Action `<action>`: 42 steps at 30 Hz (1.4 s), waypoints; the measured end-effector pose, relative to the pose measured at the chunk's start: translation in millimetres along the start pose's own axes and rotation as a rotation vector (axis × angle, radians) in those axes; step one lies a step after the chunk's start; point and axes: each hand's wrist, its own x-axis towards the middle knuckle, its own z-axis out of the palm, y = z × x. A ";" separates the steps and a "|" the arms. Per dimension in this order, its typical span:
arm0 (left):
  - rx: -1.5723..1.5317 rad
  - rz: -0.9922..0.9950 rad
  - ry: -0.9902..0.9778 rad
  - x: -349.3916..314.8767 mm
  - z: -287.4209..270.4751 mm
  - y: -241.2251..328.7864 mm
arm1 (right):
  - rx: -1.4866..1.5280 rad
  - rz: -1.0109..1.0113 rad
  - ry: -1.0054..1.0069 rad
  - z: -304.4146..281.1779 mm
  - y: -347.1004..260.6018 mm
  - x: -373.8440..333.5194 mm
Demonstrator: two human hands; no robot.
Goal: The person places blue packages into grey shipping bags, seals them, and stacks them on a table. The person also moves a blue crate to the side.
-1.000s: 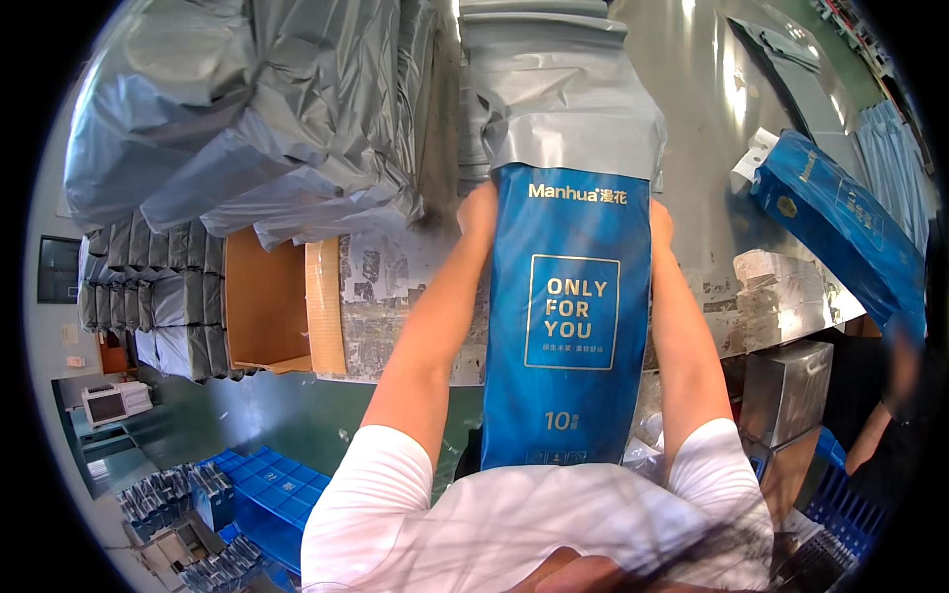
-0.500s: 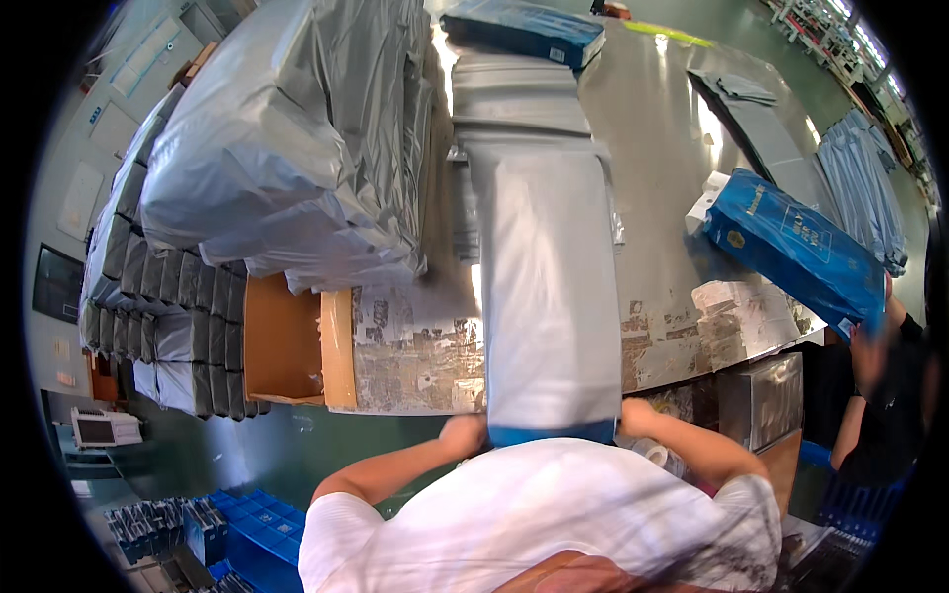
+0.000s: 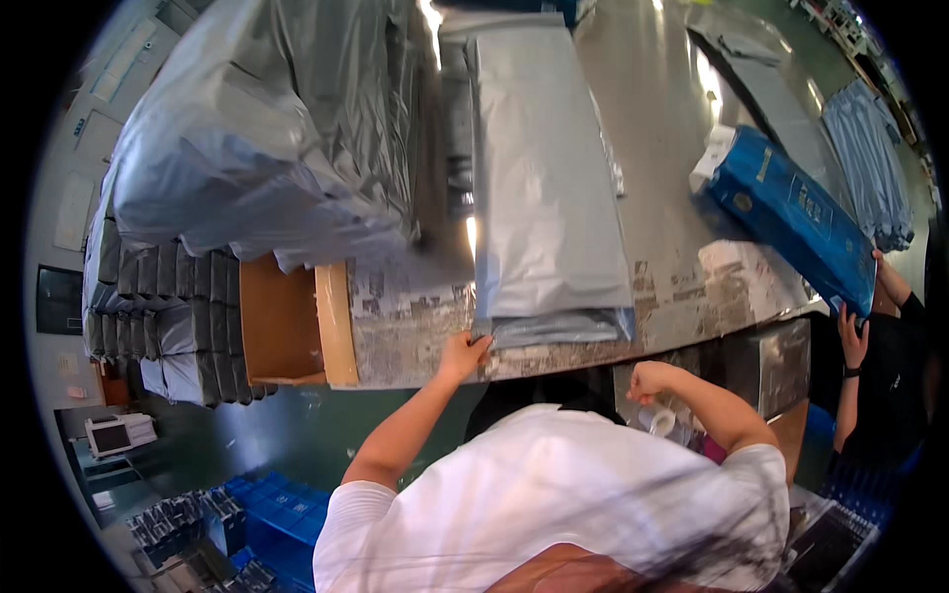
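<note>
A long grey plastic mailing bag [image 3: 549, 178], packed full, lies lengthwise on the metal table in front of me. Its near end is folded over into a darker flap. My left hand [image 3: 465, 358] pinches the flap's left corner between thumb and fingers. Off the table's front edge, apart from the bag, my right hand [image 3: 648, 380] is closed with its fingers curled. Whatever might be inside that hand is hidden. Just below it shows a roll of clear tape [image 3: 660, 423].
Large stacked grey bags [image 3: 247, 148] rise on the left beside an open cardboard box [image 3: 282, 321]. At right, a co-worker's hands [image 3: 852, 336] hold a blue package [image 3: 791, 212]. Flat grey bags [image 3: 865, 163] lie beyond it. Blue crates [image 3: 282, 509] stand lower left.
The bag has slid away from me onto the table, and its blue near end is now covered by the folded flap. My right hand has come off the bag.
</note>
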 end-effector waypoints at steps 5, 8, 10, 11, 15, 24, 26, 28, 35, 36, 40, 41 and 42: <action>-0.501 -0.080 -0.021 -18.6 8.9 -13.0 | 0.224 -0.546 0.720 12.4 -139.1 27.9; -0.518 -0.054 -0.096 -18.9 9.4 -8.0 | 0.359 -0.945 1.140 16.9 -221.2 73.6; -0.500 -0.074 -0.139 -13.0 7.4 -11.7 | 0.393 -0.813 1.009 12.1 -237.1 97.1; -0.492 -0.090 -0.155 -12.0 5.8 -14.5 | 0.411 -0.750 0.934 11.0 -239.7 104.6; -0.498 -0.146 -0.199 -12.7 -3.6 -21.2 | 1.060 -0.785 0.782 9.7 -152.8 68.4; -0.352 0.012 -0.282 2.4 -5.8 -17.0 | 0.647 -0.794 0.875 12.1 -236.3 84.7; -0.268 -0.010 -0.355 2.9 -17.1 -10.5 | 0.984 -0.818 0.733 11.7 -220.6 97.3; -0.261 -0.036 -0.345 -4.1 -22.5 -7.4 | 1.087 -0.812 0.906 14.8 -162.7 72.9; -0.102 -0.238 -0.415 -2.4 -50.9 -15.8 | -0.416 -0.021 0.242 155.9 116.0 -4.5; -0.157 -0.197 -0.364 5.2 -55.1 -38.3 | -0.500 0.005 0.314 145.2 112.6 -9.3; 0.894 0.836 0.100 1.5 -73.0 36.1 | -0.699 -0.354 1.044 -11.7 -16.8 -61.6; 1.146 1.149 0.145 7.5 -73.7 56.3 | -0.846 -0.514 1.262 -44.7 -37.3 -64.6; 1.207 1.282 0.074 16.7 -71.3 62.3 | -1.011 -0.641 1.261 -70.8 -46.9 -57.9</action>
